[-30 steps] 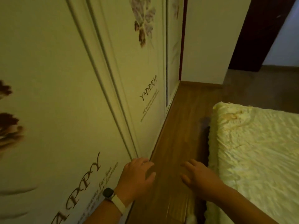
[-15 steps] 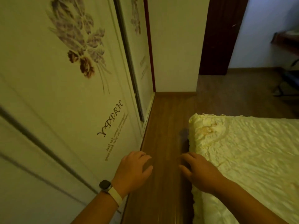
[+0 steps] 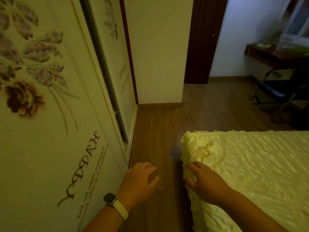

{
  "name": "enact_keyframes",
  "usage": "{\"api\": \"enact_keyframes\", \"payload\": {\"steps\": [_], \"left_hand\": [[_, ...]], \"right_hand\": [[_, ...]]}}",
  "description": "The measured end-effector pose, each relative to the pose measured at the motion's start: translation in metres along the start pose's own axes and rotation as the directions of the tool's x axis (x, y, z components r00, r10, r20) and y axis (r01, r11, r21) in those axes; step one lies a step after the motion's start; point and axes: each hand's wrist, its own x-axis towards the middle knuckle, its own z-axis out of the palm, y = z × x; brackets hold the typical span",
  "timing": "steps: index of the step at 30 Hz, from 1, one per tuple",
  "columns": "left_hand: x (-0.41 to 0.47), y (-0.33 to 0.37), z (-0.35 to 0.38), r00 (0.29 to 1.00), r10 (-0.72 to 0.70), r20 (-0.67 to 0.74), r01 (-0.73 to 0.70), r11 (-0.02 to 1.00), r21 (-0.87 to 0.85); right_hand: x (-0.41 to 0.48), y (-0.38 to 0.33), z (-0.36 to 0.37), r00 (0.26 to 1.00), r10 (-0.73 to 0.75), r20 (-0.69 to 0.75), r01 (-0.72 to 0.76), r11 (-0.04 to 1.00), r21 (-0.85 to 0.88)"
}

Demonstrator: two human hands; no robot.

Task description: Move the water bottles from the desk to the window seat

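Bed corner (image 3: 197,148) now beside right hand (image 3: 205,183); floor strip (image 3: 155,131) ahead open.

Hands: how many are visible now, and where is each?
2. The left hand hovers over the wooden floor beside the wardrobe; the right hand is at the edge of the bed. Neither holds anything.

blurry desk (image 3: 267,57) top-rt, items (image 3: 287,42) on it unreadable, rt part out of frame; dim chair (image 3: 280,91) likewise

Wardrobe (image 3: 50,131) left, bed (image 3: 250,173) right — floor (image 3: 155,139) between, desk (image 3: 274,57) beyond
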Motion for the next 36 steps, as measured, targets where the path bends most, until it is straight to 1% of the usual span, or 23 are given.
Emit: {"api": "enact_keyframes", "payload": {"steps": [4, 7, 15, 20, 26, 30, 36], "left_hand": [[0.066, -0.032, -0.034, 0.999, 0.035, 0.01, -0.035, 0.999, -0.022], [0.111, -0.049, -0.064, 0.998, 0.07, 0.0, -0.07, 0.997, -0.024], [0.209, -0.063, -0.104, 0.986, 0.164, -0.002, -0.164, 0.986, 0.013], [0.276, -0.066, -0.111, 0.984, 0.174, 0.035, -0.175, 0.984, 0.042], [0.373, -0.057, -0.124, 0.983, 0.171, 0.072, -0.178, 0.979, 0.104], [0.449, -0.039, -0.139, 0.984, 0.17, 0.061, -0.176, 0.978, 0.112], [0.548, 0.002, -0.154, 0.978, 0.2, 0.062, -0.206, 0.972, 0.11]], "right_hand": [[0.069, -0.015, -0.019, 0.999, 0.044, -0.009, -0.045, 0.999, -0.02], [0.114, -0.023, -0.035, 0.996, 0.076, -0.047, -0.078, 0.997, -0.03], [0.194, -0.013, -0.059, 0.985, 0.142, -0.097, -0.144, 0.989, -0.014], [0.248, 0.019, -0.063, 0.98, 0.171, -0.098, -0.169, 0.985, 0.025], [0.334, 0.076, -0.075, 0.982, 0.151, -0.114, -0.139, 0.985, 0.1], [0.396, 0.118, -0.101, 0.984, 0.132, -0.119, -0.12, 0.987, 0.104], [0.464, 0.19, -0.15, 0.982, 0.143, -0.124, -0.133, 0.987, 0.085]]}}
